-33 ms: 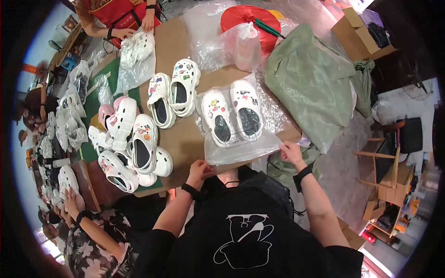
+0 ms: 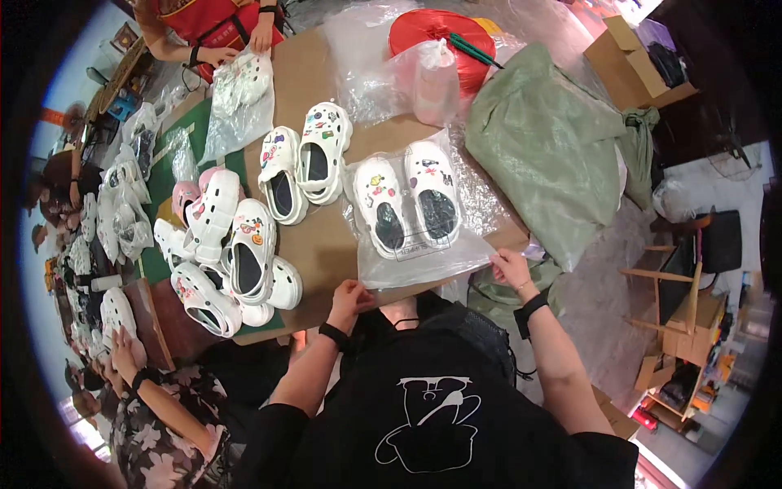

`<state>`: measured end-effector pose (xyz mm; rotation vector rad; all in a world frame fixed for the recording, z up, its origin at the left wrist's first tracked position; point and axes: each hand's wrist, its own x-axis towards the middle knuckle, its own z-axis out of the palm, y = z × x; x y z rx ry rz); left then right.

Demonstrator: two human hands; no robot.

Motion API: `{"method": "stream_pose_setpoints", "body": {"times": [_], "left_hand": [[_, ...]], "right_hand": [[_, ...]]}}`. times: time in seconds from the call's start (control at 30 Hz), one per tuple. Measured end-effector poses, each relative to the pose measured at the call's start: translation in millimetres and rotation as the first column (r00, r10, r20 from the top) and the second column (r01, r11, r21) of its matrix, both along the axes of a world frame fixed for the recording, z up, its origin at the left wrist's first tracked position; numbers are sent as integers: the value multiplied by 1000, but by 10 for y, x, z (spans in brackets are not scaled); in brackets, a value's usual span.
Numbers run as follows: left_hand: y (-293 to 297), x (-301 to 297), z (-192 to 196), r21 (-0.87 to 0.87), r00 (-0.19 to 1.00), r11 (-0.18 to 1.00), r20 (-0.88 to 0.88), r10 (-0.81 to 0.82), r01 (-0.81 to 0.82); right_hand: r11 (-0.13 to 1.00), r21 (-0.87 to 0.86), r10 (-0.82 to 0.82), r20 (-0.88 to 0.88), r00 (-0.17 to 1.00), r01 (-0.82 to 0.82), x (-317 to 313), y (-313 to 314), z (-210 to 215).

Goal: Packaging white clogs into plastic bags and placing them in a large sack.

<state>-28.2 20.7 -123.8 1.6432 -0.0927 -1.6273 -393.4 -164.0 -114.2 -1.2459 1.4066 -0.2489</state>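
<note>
In front of me a clear plastic bag (image 2: 423,267) lies flat on the cardboard-covered table, its near edge toward me. Inside it a pair of white clogs (image 2: 377,200) rests side by side, with colourful charms on the toes. My left hand (image 2: 350,305) pinches the bag's near left corner. At the near right corner, my right hand (image 2: 512,269) grips the plastic between thumb and fingers. Just left of the bag stands an unbagged pair of white clogs with charms (image 2: 323,155). Farther left is a loose heap of white clogs (image 2: 252,253) and a pink one (image 2: 186,198).
Across the table a person in a red apron (image 2: 208,24) handles a bagged pair of clogs (image 2: 244,85). A co-worker's hand (image 2: 124,359) touches a white clog at left. A wrapped bottle (image 2: 436,85), red twine roll (image 2: 407,33) and green woven sack (image 2: 546,155) border the right side.
</note>
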Motion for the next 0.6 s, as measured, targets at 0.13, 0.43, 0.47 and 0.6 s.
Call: {"method": "stream_pose_setpoints", "body": {"times": [0.13,0.43,0.47,0.6], "left_hand": [[53,-125,-39,-68,990,988,-27,139,-141],[153,-369,132,-78,972,974,-119,205,-215],[142,-398,145,-79,982,981,-69,174,-179],[28,-368,94,-53,978,977,-34,205,-206]], "right_hand": [[996,66,55,-11,998,-54,-41,-99,-47],[974,199,85,136,987,-111,-244,-234,-246],[972,201,97,139,986,-124,-232,-249,-237],[969,229,54,161,985,-91,-250,-302,-271]]}}
